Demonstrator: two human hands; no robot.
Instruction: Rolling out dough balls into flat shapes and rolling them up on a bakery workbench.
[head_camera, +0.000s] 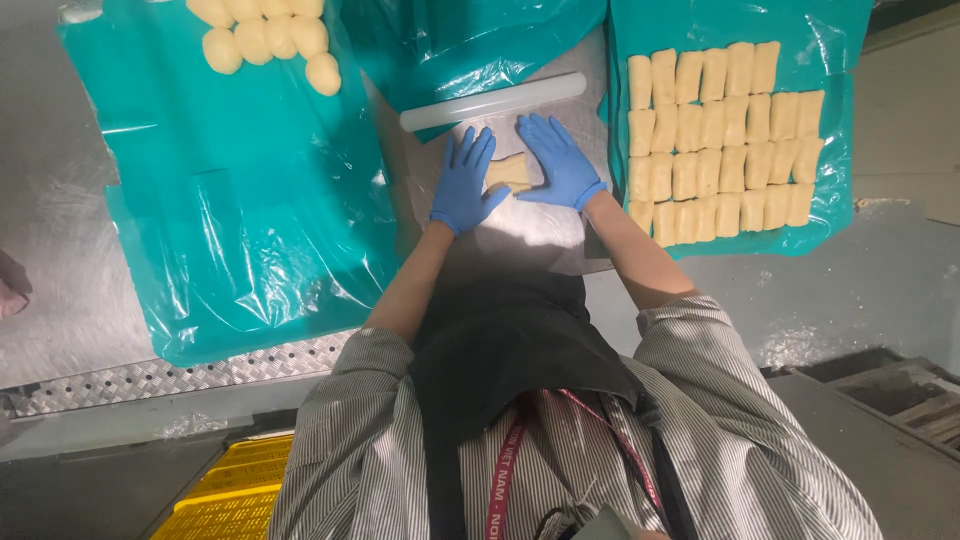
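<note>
Seen from above, we press a small flattened piece of dough (510, 171) onto a steel worktable (60, 290), both hands in blue gloves. Our left hand (464, 180) lies flat with its fingers spread, touching the left edge of the dough; our right hand (560, 160) lies flat too, fingers together and angled inward, touching the dough's right edge. Neither hand closes around anything: both are open, palms down, with the dough between them on the bare metal directly in front of us.

Just beyond our fingertips a pale, translucent rolling pin (493, 101) lies across the table, its left end resting on a crumpled teal plastic sheet (470, 45). To our right, a second teal sheet (830, 40) carries the shaped dough strips (720, 140), pale yellow rectangles set side by side in four rows, the nearest row close to our right wrist. To our left, a large teal sheet (240, 220) covers much of the table; at its far corner sits a cluster of round dough balls (265, 35), well apart from our hands, with the rest of that sheet bare.

We wear a grey striped shirt (740, 440) with rolled sleeves, a dark apron (500, 340) and a red lanyard (503, 480). A yellow plastic crate (235, 495) shows below the table edge at lower left. At the far left edge of the frame something pinkish is cut off, and we cannot tell what it is
</note>
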